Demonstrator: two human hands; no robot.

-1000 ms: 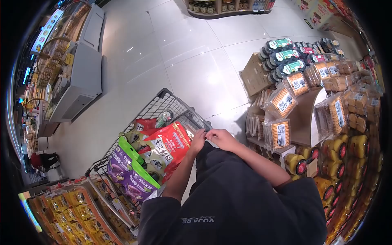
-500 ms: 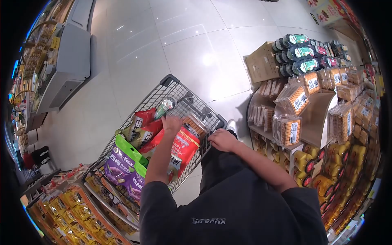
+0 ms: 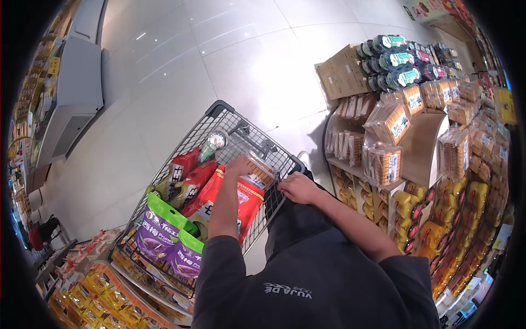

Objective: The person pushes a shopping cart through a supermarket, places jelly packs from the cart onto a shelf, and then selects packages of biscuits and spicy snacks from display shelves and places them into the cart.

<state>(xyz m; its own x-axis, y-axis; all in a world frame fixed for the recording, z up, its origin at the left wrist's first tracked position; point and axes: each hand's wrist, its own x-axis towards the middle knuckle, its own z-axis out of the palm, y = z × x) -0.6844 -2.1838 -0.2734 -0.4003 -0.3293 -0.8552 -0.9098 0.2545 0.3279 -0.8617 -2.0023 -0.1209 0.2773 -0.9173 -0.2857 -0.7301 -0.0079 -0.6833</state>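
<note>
My left hand (image 3: 238, 165) reaches into the shopping cart (image 3: 220, 105), its fingers curled at the left end of a clear-wrapped pack of biscuits (image 3: 261, 171); the fingertips are partly hidden. My right hand (image 3: 297, 187) is closed on the cart's edge at its right side, beside my body. Under my left forearm lie red bags (image 3: 250, 204) with white lettering. Farther left are a red-and-green bag (image 3: 183, 171) and a green-labelled container with a round, clear end (image 3: 217, 141). Purple-and-green bags of prunes (image 3: 158, 227) lie at the cart's near left.
On the right, a shelf stand (image 3: 424, 156) holds wrapped biscuit packs (image 3: 389, 123), with a cardboard box (image 3: 342, 74) behind. Yellow packs (image 3: 98, 279) fill a display at lower left. A grey counter (image 3: 71, 93) stands at far left, past the tiled floor (image 3: 241, 60).
My left hand has shifted right, from beside the green-labelled container to the biscuit pack. My right hand stays at the cart's edge. The view has shifted slightly.
</note>
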